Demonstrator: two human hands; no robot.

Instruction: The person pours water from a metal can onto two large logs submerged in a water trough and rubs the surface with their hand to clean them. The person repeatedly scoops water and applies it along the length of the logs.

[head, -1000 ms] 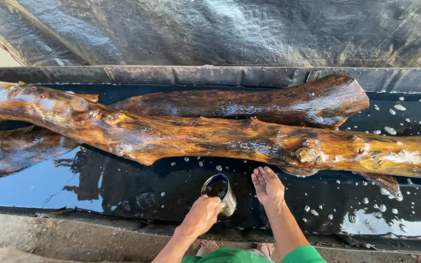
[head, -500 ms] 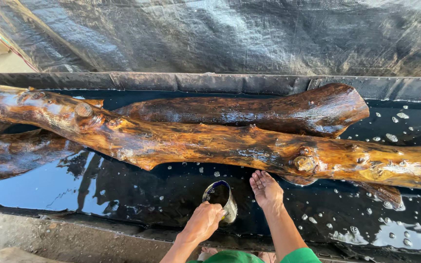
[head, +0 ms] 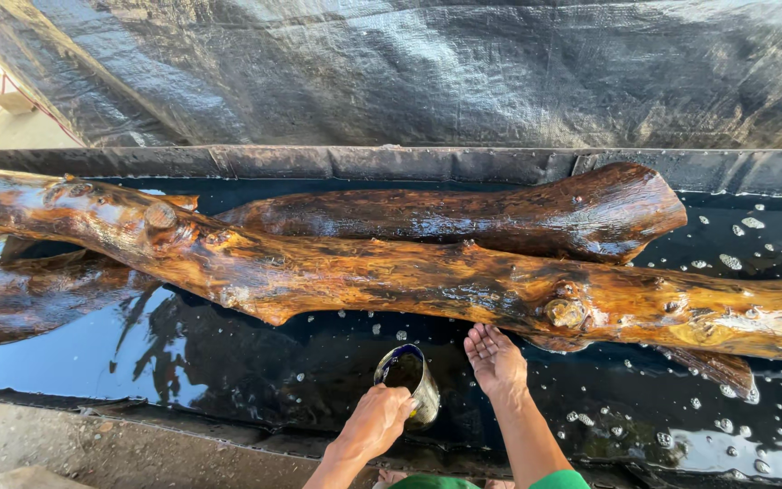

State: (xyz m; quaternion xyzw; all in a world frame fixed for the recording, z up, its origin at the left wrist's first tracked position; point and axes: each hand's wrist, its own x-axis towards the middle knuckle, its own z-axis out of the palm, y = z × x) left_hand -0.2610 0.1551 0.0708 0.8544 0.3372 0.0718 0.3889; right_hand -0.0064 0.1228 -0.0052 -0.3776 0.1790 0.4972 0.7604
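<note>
— Gripping is the left hand's (head: 375,421) job at this moment: its fingers curl shut around the side of a small metal cup (head: 407,381), and that grip holds the cup tilted, its mouth facing up and away from the person.

— What is in the cup?

— Dark liquid; it looks the same as the black liquid (head: 138,362) filling the trough (head: 409,163). The cup sits low, at or just above the liquid's surface, near the trough's near edge; whether its base is dipped in cannot be told.

— And the right hand?

— The right hand (head: 497,360) holds nothing. It is open and flat, fingers together and stretched forward, palm down. The fingertips (head: 483,335) reach the underside of the long wet log (head: 409,281), touching it or very nearly so, just beside a round knot (head: 565,313).

— How do the arms lie?

— Both forearms come up from the bottom edge of the view, the left angled slightly to the right, the right angled slightly to the left, so the hands end up close together, the cup between them.

— What else is there?

— A second, darker log (head: 500,213) lies behind the first, touching it. Another dark piece (head: 38,294) rests at the left. Black plastic sheeting (head: 409,63) rises behind the trough, and white bubbles (head: 726,258) float at the right.
</note>
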